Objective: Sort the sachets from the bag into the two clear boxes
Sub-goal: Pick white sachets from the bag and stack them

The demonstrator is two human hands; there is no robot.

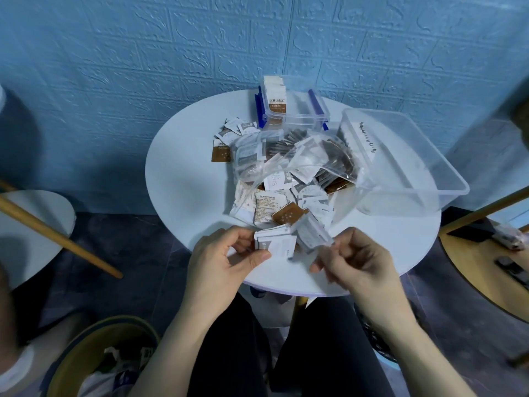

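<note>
The little stack of white sachets (276, 244) could slip and fall. The left hand (226, 257) is holding it right over the near edge of the counter (183, 179), so a dropped one might land on the floor or on the person's lap. The stack is thin and smooth, and a loose pinch could let it fan out.

A sachet could also go into the wrong box, because brown ones and white ones are lying mixed up together in the pile (283, 202). The floppy clear bag (289, 161) is lying across the middle of the counter on top of many sachets, so some are hiding under it and could get missed.

The left hand is curling around the stack, thumb on the front and fingers behind. The right hand (355, 257) is sitting just beside it with bent fingers, and its fingertips are pinching the corner of another small sachet (310, 234). This part looks blurry, so the grip is hard to see well.

The small box with blue clips (294, 110) is standing at the far edge of the counter with sachets standing up inside it. The big clear box (406, 159) is sitting at the right edge and looks nearly bare, with something white at its far end. Lots of sorting is still waiting.
</note>
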